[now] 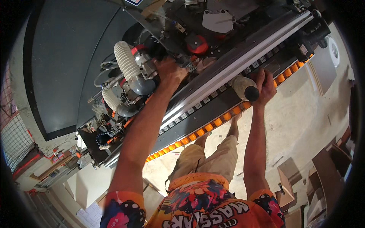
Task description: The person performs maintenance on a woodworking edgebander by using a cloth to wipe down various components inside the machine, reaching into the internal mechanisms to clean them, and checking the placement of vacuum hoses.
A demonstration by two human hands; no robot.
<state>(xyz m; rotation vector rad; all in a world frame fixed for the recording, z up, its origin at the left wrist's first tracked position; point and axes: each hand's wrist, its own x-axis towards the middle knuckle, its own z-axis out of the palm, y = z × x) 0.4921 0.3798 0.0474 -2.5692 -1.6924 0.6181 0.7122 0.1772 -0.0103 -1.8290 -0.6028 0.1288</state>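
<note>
My left hand [169,70] reaches into the machinery beside a ribbed white hose [125,57] with a grey elbow; its fingertips are hidden among the fittings. Along the machine runs a long metal rail [201,81], with a segmented track [224,88] beside it. My right hand [266,85] is on the near side of the track, fingers curled at its edge, right against a cloudy cylinder [241,85] with a dark end; what the fingers grip is unclear. A red round part [197,45] and a white plate [216,21] sit beyond my left hand.
Orange rollers [217,122] line the machine's near edge. A large dark panel [64,76] is at the left. Boards [321,178] lean at the lower right, and a pale board [81,186] is at the lower left. My legs stand on the concrete floor [285,125] below.
</note>
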